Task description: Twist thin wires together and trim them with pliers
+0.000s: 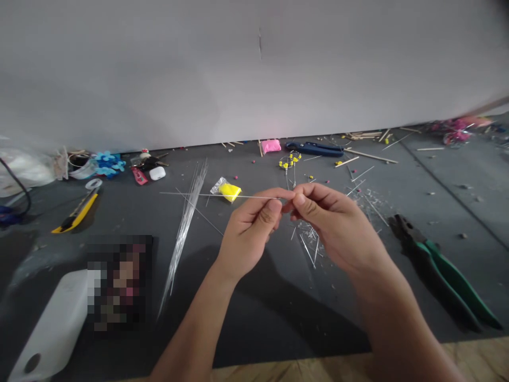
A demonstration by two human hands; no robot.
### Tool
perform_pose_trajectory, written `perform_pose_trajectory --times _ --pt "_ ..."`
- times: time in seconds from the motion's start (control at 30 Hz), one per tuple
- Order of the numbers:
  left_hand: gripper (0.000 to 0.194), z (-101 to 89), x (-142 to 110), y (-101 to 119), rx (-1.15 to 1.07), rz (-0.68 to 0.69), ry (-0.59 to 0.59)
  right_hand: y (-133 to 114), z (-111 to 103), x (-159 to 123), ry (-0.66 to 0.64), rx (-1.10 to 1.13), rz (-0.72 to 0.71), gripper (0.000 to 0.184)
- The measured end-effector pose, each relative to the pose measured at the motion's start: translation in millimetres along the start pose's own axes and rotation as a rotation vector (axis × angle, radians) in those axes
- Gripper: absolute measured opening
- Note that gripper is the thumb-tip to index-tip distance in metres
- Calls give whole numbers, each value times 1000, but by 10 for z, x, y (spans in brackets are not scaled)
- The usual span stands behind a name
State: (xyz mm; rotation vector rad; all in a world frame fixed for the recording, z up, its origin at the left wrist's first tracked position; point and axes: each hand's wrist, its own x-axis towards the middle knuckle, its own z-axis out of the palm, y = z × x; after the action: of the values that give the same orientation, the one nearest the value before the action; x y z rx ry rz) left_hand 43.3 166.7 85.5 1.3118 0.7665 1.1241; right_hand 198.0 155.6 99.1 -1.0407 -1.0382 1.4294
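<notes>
Both of my hands meet over the middle of the dark table, pinching one thin silvery wire. My left hand has it between thumb and forefinger, and a long straight length sticks out to the left. The fingertips of my right hand close on its other end, close to my left forefinger; that end is hidden. Just beyond the fingers lie wire pieces with yellow beads or lumps. Left of my left hand are a yellow packet and a bundle of straight wires.
Green-handled pliers lie at the right, near cut wire bits. A dark blue cutter and a pink packet rest along the grey wall. On the left are a yellow utility knife, a white case and a white object.
</notes>
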Motion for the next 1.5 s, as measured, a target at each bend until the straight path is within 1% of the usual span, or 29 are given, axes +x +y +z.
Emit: perform_pose_trajectory --times 0.13,0.3,0.4,0.5,0.63,0.73,0.87,1.0,1.13,1.27,1.4,1.5 --pt "15 -5 -1 0 -38 -11 18 -4 29 4 -6 -21 -4 14" --pt "15 14 -4 25 41 5 86 -15 69 8 -20 -134 -31 14" --pt "17 21 4 37 75 20 119 -9 77 10 -33 -160 -30 14" --pt "18 20 13 43 84 19 133 -4 69 13 -29 -188 -14 13" --pt "18 15 18 40 76 6 138 -6 53 17 -59 -213 10 10" --pt "16 12 18 31 69 -3 143 -11 50 15 -58 -271 15 10" --pt "14 7 15 25 28 -3 140 -28 63 2 -65 -281 -20 10" --pt "14 5 5 34 -21 -66 160 -46 79 -15 -65 -249 -58 8" --pt "17 -5 8 63 -102 -103 119 -65 81 -31 -68 -210 -71 10" --pt "23 -18 18 102 -126 -144 81 -100 71 -49 -24 -276 -60 12" --pt "21 -28 15 126 -144 -150 32 -132 37 -56 -19 -316 -44 14" --pt "21 -37 12 133 -134 -152 8 -141 -9 -52 37 -367 -28 12"
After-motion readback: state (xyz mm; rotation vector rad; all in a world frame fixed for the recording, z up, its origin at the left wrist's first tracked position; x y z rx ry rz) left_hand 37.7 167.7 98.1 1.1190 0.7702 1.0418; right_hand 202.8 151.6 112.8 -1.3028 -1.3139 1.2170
